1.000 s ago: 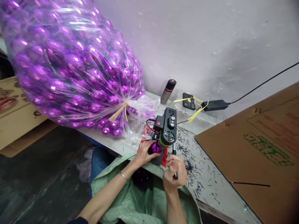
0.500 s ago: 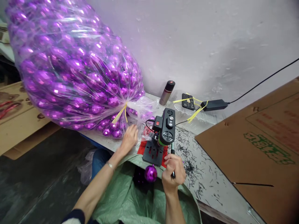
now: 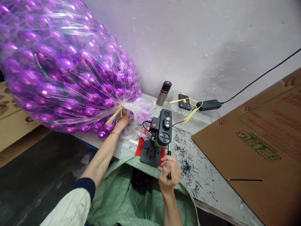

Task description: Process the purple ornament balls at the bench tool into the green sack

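My left hand (image 3: 124, 121) reaches into the loose plastic at the neck of a big clear bag of shiny purple balls (image 3: 77, 72), beside its yellow tie (image 3: 115, 115). Plastic and balls partly hide its fingers, so what it holds cannot be made out. My right hand (image 3: 169, 174) is wrapped round the black handle of a lever (image 3: 169, 153) on a small black machine (image 3: 166, 127). The machine's slotted black plate (image 3: 150, 153) lies over a red sheet (image 3: 139, 146). Below it, a green sack (image 3: 117, 194) gapes with dark purple balls inside.
A dark-capped bottle (image 3: 164, 93) stands near the wall. To its right lie a black phone-like object (image 3: 184, 102), yellow ties (image 3: 191, 115) and a black power adapter (image 3: 210, 105) with a cord. Black scraps (image 3: 187, 166) litter the table. A cardboard box (image 3: 254, 141) leans in at right.
My left hand has moved up and forward into the plastic at the bag's neck. The single purple ball above the sack's opening has gone from sight. My right hand stays on the handle.
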`<action>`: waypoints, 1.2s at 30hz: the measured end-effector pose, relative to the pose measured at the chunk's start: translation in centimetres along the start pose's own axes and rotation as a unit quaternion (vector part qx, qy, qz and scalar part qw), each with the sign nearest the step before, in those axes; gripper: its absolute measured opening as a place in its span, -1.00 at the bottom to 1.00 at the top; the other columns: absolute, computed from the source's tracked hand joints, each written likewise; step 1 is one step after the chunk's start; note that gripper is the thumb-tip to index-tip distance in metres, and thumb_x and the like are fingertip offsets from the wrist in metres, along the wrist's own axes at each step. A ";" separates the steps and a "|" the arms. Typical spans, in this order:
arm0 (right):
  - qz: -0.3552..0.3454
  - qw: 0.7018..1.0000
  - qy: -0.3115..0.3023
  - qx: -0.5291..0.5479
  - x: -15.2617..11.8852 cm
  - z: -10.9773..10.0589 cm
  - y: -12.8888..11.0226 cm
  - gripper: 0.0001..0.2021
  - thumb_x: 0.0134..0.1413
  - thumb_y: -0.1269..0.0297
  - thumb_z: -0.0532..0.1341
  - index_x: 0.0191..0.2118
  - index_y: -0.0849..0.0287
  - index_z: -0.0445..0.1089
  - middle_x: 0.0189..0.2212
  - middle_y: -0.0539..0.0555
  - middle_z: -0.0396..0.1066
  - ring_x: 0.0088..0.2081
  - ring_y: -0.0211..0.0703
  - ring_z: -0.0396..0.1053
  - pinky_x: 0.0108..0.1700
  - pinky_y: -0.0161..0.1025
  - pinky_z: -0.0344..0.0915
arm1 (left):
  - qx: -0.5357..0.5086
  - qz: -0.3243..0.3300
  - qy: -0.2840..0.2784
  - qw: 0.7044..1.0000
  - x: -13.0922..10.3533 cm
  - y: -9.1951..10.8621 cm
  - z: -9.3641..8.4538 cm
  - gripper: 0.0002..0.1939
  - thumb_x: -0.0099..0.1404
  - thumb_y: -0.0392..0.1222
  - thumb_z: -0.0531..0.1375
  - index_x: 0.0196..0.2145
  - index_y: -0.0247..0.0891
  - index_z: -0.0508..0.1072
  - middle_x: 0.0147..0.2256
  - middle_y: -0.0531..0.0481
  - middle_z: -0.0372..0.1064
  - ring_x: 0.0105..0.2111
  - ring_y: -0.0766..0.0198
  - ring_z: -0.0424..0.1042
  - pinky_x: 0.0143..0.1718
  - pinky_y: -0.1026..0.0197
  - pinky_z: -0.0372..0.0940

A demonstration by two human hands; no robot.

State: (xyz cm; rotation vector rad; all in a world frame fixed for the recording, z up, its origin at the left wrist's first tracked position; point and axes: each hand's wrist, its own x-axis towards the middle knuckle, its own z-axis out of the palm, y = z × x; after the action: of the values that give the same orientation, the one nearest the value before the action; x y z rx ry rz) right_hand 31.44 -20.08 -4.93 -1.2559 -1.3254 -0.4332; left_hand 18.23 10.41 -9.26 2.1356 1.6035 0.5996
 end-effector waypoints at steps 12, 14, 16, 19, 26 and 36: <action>-0.005 1.000 -0.003 0.017 0.1 -0.1 0.2 -0.73 0.24 0.56 0.04 -0.45 0.12 0.24 -0.52 -0.04 0.30 -0.43 -0.25 0.37 -0.42 -0.30 0.29 | -0.218 -0.002 -0.056 0.974 -9.2 1.2 -1.2 -0.33 0.19 0.11 0.32 0.16 -0.31 0.37 0.01 -0.23 0.49 0.00 -0.07 0.50 -0.01 0.04 0.39; -0.008 1.000 0.001 0.016 0.2 0.0 0.2 -0.73 0.25 0.56 0.04 -0.45 0.12 0.24 -0.55 -0.06 0.27 -0.44 -0.25 0.37 -0.41 -0.29 0.28 | -0.370 -0.038 -0.079 0.925 -12.2 1.3 -0.9 -0.33 0.26 0.21 0.24 0.18 -0.23 0.36 -0.03 -0.17 0.49 -0.17 0.07 0.56 -0.21 0.12 0.45; -0.009 1.000 0.005 0.014 0.2 0.0 0.2 -0.73 0.25 0.55 0.04 -0.45 0.12 0.23 -0.56 -0.06 0.25 -0.44 -0.25 0.37 -0.41 -0.29 0.27 | -0.490 -0.092 -0.123 0.858 -14.6 1.6 -0.5 -0.32 0.31 0.28 0.17 0.23 -0.15 0.31 -0.12 -0.12 0.51 -0.40 0.21 0.54 -0.46 0.21 0.40; -0.009 1.000 0.000 0.012 0.3 -0.1 0.2 -0.73 0.26 0.55 0.04 -0.44 0.12 0.23 -0.56 -0.06 0.24 -0.43 -0.26 0.37 -0.41 -0.30 0.27 | -0.591 -0.131 -0.162 0.779 -16.8 2.1 0.2 -0.31 0.30 0.27 0.21 0.26 -0.09 0.27 -0.19 -0.09 0.53 -0.44 0.24 0.55 -0.50 0.24 0.40; -0.019 1.000 -0.004 0.007 0.9 -0.3 0.1 -0.73 0.28 0.55 0.03 -0.43 0.12 0.22 -0.55 -0.07 0.25 -0.42 -0.28 0.36 -0.40 -0.32 0.26 | -0.609 -0.111 -0.148 0.771 -19.1 3.5 3.0 -0.32 0.12 0.14 0.40 0.10 -0.23 0.38 -0.02 -0.18 0.54 -0.08 0.08 0.57 -0.06 0.09 0.46; 0.005 1.000 -0.014 0.007 2.6 -0.8 -0.7 -0.73 0.28 0.53 0.04 -0.44 0.13 0.23 -0.54 -0.03 0.30 -0.45 -0.28 0.33 -0.40 -0.30 0.23 | -0.438 0.031 -0.038 0.898 -20.0 5.2 7.1 -0.47 0.20 0.03 0.36 0.04 -0.21 0.34 0.02 -0.18 0.47 0.04 0.06 0.49 0.13 -0.04 0.34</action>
State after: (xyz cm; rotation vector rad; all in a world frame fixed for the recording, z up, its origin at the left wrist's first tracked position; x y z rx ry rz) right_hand 31.99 -19.94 -2.14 -1.2619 -1.3427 -0.3996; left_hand 21.37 -10.64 -14.18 1.4894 0.9312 1.0046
